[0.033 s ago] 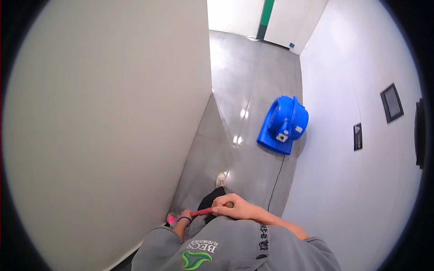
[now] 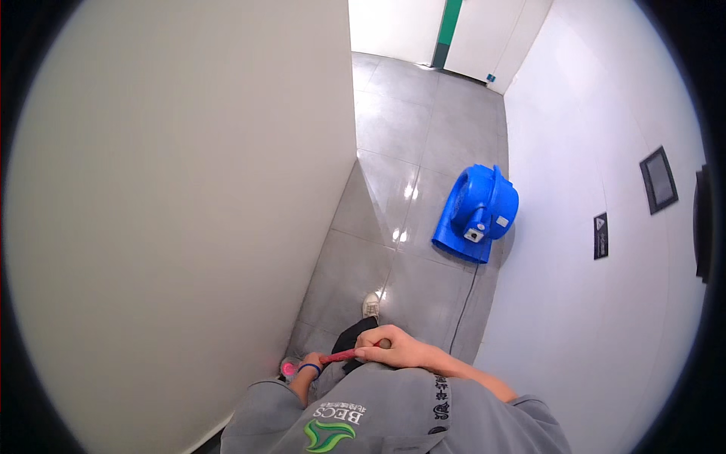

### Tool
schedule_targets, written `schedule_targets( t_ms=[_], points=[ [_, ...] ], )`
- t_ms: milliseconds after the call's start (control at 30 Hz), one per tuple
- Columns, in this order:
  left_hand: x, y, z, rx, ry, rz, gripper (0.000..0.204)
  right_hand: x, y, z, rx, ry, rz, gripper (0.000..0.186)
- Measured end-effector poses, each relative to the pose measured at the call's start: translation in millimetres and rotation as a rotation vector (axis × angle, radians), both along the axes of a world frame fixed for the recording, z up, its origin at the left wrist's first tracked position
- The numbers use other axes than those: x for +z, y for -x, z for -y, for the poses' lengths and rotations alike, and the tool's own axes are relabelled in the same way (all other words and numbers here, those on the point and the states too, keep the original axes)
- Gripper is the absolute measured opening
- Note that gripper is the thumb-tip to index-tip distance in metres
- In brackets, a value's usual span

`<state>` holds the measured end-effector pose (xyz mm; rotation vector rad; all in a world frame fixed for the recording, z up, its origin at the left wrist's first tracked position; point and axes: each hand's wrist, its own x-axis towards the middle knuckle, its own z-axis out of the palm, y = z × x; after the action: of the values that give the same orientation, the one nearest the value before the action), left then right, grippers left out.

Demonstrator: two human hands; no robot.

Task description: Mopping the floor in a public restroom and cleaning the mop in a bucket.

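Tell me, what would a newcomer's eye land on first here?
A bright blue machine on the grey tiled floor, close to the white wall at right, probably catches the eye first. Next comes the red stick, gripped low in the picture by the left hand and the right hand. At lower left, beside the left hand, shows a small pink glow.

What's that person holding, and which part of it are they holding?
A red stick. The right grip is near one end; the left grip is farther along the stick.
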<state>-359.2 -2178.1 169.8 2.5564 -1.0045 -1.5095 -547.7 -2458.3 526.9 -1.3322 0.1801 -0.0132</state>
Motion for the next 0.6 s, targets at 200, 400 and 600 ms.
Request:
schedule_targets(
  t_ms=[200, 400, 600],
  points=[
    [11, -36, 82, 0.079, -0.024, -0.087, 0.031, 9, -53, 102, 0.042, -0.006, 0.0, 0.03],
    [-19, -69, 170, 0.09, -0.004, -0.07, 0.037, 1, -95, 217, 0.098, 0.035, 0.012, 0.032],
    [-76, -112, 263, 0.196, 0.054, -0.032, 0.042, -19, -135, 348, 0.16, -0.056, 0.048, 0.035]
  ],
)
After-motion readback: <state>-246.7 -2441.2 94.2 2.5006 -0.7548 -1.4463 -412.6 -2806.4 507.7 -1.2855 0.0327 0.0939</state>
